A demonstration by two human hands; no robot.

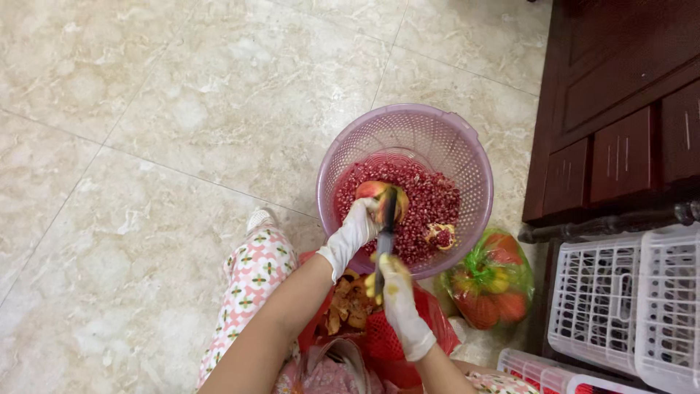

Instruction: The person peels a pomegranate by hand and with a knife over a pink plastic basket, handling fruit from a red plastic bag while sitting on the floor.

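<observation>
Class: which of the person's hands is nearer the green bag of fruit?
Right. The right hand with the knife is just left of the green bag; the left hand is farther.

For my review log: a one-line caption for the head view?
Gloved left hand holds pomegranate over seed-filled purple basket; right hand holds knife.

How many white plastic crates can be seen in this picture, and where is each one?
2. One white crate stands at the right, below the dark wooden cabinet; the second white crate is beside it, cut by the picture's edge. Others may be hidden outside the view.
</observation>
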